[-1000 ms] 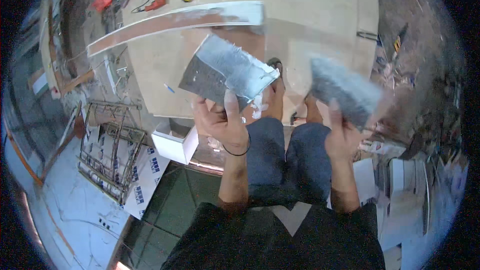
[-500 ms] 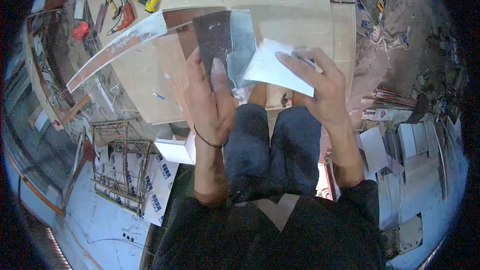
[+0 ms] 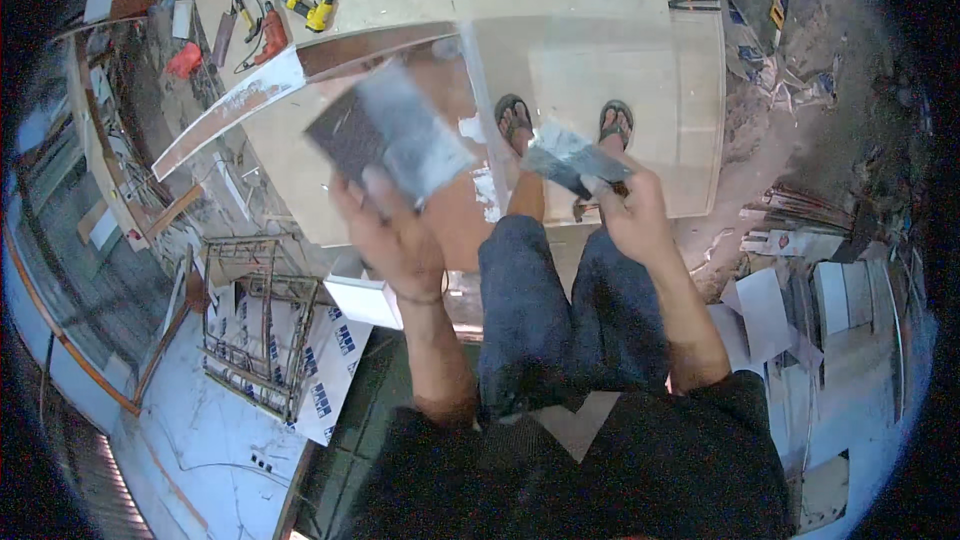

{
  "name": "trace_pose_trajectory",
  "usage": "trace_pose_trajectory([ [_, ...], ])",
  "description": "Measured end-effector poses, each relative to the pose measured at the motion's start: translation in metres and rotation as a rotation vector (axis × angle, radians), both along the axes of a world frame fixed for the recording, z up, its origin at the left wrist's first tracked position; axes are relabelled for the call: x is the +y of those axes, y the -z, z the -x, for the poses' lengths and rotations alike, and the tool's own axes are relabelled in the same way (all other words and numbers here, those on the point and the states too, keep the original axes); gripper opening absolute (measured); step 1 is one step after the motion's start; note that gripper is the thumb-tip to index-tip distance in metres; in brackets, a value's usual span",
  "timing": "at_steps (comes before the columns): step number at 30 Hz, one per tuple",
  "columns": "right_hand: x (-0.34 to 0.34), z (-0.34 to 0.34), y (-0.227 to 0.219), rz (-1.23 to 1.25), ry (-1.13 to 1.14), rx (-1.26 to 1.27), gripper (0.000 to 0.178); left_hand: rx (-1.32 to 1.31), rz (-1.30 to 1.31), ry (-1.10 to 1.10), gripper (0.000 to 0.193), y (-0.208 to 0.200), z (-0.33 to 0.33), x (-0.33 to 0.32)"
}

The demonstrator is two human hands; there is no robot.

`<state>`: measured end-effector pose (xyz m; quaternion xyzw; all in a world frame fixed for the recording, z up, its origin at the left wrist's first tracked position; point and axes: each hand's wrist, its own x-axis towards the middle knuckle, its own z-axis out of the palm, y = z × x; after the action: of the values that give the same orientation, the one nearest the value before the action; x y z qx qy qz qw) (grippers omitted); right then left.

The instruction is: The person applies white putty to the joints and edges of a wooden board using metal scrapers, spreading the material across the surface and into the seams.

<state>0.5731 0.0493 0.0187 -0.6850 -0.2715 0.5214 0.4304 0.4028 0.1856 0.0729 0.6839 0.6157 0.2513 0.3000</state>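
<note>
My left hand (image 3: 395, 245) is closed on a rectangular sheet (image 3: 345, 130), dark brown on one side and pale grey, smeared-looking on the other. Motion blurs it, and it is tilted leftward. In my right hand (image 3: 637, 215) is a smaller thin sheet (image 3: 562, 148), pinched at its edge between thumb and fingers, with a mottled grey face showing. The two sheets are apart. Beyond and below the left sheet lies a brown panel (image 3: 455, 225) with white patches, and a curved brown-and-white strip (image 3: 235, 105) sweeps out to the left.
A large pale board (image 3: 590, 50) lies under my sandalled feet. Upon it at far left are a yellow-and-black nail gun (image 3: 314, 2) and a red drill (image 3: 273, 35). A white box (image 3: 365, 295) and a metal frame (image 3: 245, 330) stand near left. A handsaw (image 3: 780, 0) lies far right.
The left sheet has swung leftward and tilted. The right sheet has turned from its white face to its mottled grey face. My view has shifted slightly, and both sandalled feet now show.
</note>
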Motion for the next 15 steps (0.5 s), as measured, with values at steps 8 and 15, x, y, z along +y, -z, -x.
trace_pose_trajectory([
  [8,0.048,0.039,0.020,-0.081,0.320,0.459,0.020,-0.064,-0.090,-0.584,0.035,0.040,0.056,-0.049],
  [15,0.119,0.077,0.019,-0.560,0.216,-0.561,0.038,-0.180,0.123,-0.576,0.023,0.070,0.090,-0.045],
])
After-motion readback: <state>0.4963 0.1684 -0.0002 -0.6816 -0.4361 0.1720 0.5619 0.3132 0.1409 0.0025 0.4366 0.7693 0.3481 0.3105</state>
